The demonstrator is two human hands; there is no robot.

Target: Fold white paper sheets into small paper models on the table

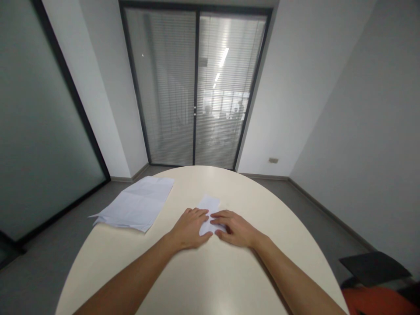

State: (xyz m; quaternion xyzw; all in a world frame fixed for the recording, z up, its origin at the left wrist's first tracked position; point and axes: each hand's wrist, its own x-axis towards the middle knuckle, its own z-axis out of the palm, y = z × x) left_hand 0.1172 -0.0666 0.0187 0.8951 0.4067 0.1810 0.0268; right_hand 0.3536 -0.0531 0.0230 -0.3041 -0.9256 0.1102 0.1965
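Note:
A small piece of white paper [209, 203] lies near the middle of the pale round-ended table [203, 280]. My left hand [191, 228] rests on its left side, fingers spread and thumb at the near edge. From the right, my right hand [236, 228] touches the same paper with its fingers apart and slightly curled. The fingertips of both hands almost meet over it, and they cover part of the paper.
A stack of larger white sheets [136, 204] lies at the table's left, one corner jutting past the edge. An orange and black chair [377, 299] stands at the lower right. Beyond the table are glass doors with blinds [197, 87].

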